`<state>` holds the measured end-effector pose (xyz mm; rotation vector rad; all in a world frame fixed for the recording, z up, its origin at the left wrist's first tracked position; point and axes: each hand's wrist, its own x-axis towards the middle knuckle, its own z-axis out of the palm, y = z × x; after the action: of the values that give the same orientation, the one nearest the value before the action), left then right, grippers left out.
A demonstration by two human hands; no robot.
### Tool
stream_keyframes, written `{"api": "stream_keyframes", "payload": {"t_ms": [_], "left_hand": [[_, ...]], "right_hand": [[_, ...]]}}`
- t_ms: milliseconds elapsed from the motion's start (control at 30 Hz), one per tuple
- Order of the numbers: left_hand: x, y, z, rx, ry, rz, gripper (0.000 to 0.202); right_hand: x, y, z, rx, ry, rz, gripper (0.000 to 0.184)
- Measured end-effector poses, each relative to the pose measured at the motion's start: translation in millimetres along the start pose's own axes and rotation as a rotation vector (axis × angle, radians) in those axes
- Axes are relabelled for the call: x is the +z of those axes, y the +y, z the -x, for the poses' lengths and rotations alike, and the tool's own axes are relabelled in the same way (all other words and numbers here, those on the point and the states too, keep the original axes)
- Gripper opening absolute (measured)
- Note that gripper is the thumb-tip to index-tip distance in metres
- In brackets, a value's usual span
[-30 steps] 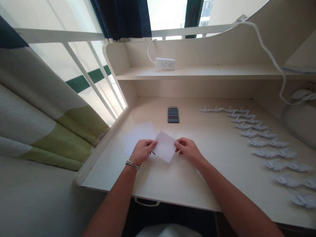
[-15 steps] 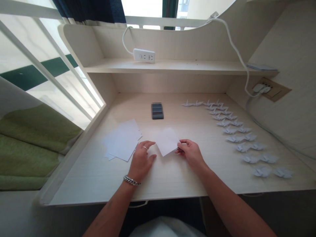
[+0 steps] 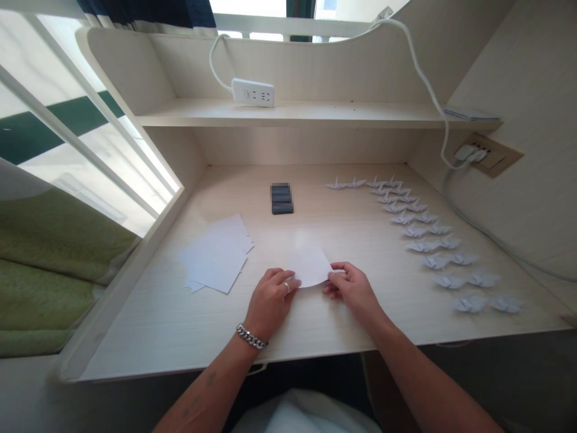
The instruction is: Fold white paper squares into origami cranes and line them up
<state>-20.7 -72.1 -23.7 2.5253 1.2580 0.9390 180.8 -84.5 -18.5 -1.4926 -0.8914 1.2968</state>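
A white sheet of paper is held between my two hands just above the desk, its near edge slightly bowed. My left hand, with a ring and a chain bracelet, is closed on the sheet's near left corner. On the right corner, the thumb and fingers of my right hand pinch the paper, some fingers tucked beneath it. To the left lies a loose stack of white paper sheets. Folded paper cranes stand in pairs along the right side of the desk.
A dark, blurred rectangular object lies behind the sheet. A white power strip rests on the shelf. A white cable hangs down to the wall socket. A railing and a green curtain are at the left.
My left hand has moved right and closed on the paper's near left corner; it was open beside it before. The sheet has turned and bowed. The view has shifted slightly.
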Motion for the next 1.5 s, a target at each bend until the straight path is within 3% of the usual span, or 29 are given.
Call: {"api": "stream_keyframes", "payload": {"t_ms": [133,300,367,433,500,667,833,967,1100,1167,1333,1500], "left_hand": [[-2.7,-2,-1,-0.078,0.004,0.075,0.021],[-19.4,-18,-14,-0.452,0.037,0.163,0.031],[-25.9,-24,-22,-0.595,-0.023,0.333,0.037],[-29.2,-26,-28,-0.617,-0.128,0.516,0.046],[-28.9,-25,-33,-0.635,-0.154,0.613,0.053],[-22.1,-18,-33,-0.756,0.029,0.72,0.057],[-18.3,-15,-29,-0.805,0.172,0.787,0.066],[-21.9,-14,-26,-0.763,0.135,0.876,0.07],[-34.6,-18,-19,-0.654,-0.066,0.746,0.055],[-41.5,-22,-15,-0.582,-0.151,0.659,0.056],[-46.3,-29,-11,-0.219,-0.105,0.181,0.028],[-36.1,-25,-12,0.103,-0.106,-0.057,0.024]], "right_hand": [[-2,-2,-2,-0.009,-0.007,0.081,0.026],[-8,-5,-11,-0.041,-0.066,0.099,0.025],[-10,-8,-17,-0.055,-0.133,0.142,0.023],[-11,-14,-25,-0.096,-0.205,0.209,0.022],[-9,-20,-31,-0.159,-0.268,0.27,0.022],[-2,-30,-34,-0.169,-0.204,0.315,0.028],[0,-26,-29,-0.16,-0.319,0.244,0.039],[4,-21,-37,-0.166,-0.23,0.195,0.028],[3,-24,-50,-0.282,-0.204,0.261,0.023],[1,-27,-57,-0.325,-0.199,0.295,0.022],[3,-33,-72,-0.348,-0.25,0.308,0.015],[7,-35,-84,-0.376,-0.235,0.36,0.014]]}}
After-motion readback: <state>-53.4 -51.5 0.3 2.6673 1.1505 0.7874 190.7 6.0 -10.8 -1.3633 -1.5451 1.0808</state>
